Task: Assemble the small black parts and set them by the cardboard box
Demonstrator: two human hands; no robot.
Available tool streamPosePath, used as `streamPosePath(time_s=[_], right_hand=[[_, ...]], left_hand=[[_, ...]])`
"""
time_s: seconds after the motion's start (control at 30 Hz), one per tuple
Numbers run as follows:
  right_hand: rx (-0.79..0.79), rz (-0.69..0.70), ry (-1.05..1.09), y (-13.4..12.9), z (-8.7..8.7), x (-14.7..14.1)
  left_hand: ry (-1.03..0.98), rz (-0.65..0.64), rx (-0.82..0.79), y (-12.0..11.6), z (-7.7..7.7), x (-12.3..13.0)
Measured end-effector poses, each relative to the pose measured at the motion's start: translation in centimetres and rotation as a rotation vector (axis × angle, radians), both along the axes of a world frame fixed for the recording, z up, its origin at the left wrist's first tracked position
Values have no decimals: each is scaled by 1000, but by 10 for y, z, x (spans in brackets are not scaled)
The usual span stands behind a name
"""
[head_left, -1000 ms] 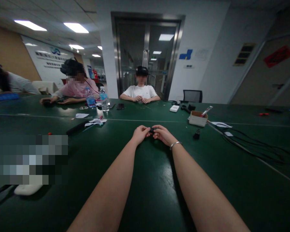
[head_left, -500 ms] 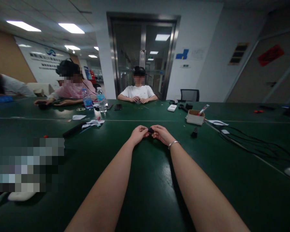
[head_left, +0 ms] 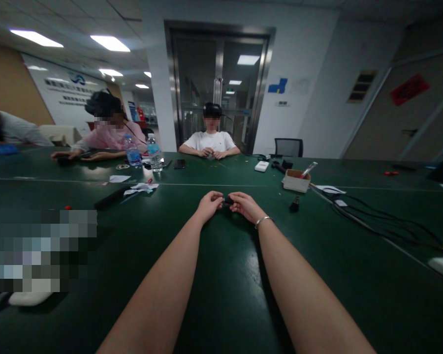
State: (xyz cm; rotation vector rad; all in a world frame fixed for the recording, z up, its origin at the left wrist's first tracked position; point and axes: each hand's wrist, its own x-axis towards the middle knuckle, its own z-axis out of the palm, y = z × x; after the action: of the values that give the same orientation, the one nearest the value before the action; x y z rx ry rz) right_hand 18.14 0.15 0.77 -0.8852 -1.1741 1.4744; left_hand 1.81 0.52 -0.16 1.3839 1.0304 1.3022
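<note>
My right hand (head_left: 245, 205) is closed in a pinch around a small black piece (head_left: 229, 200), held just above the green table (head_left: 221, 275). Facing it, my left hand (head_left: 209, 205) has thumb and fingers pressed together at the left end of that piece. Something small and pale shows at my left fingertips, too tiny to name. Whether it joins the black piece I cannot tell. To the right of my hands stands another small black object (head_left: 294, 204), apart from both.
A small box (head_left: 297, 182) with a pen in it stands at right, near black cables (head_left: 384, 221). Water bottles (head_left: 155, 155), crumpled paper (head_left: 142, 188) and a dark bar (head_left: 112, 197) lie to the left. A person (head_left: 211, 140) sits across the table; others sit at left.
My left fingertips have drawn slightly away from the black piece, and a pale bit now shows between them and it. The whole view has shifted a little.
</note>
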Motion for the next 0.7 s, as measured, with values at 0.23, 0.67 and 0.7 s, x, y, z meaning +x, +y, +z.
streamPosePath(time_s=[0.23, 0.67, 0.7], right_hand=[[-14, 41, 31, 2, 0, 1], [8, 31, 20, -1, 1, 0], [13, 36, 14, -1, 1, 0]], left_hand=[[72, 33, -35, -4, 7, 2], [-4, 84, -39, 7, -5, 1], [-1, 90, -27, 7, -5, 1]])
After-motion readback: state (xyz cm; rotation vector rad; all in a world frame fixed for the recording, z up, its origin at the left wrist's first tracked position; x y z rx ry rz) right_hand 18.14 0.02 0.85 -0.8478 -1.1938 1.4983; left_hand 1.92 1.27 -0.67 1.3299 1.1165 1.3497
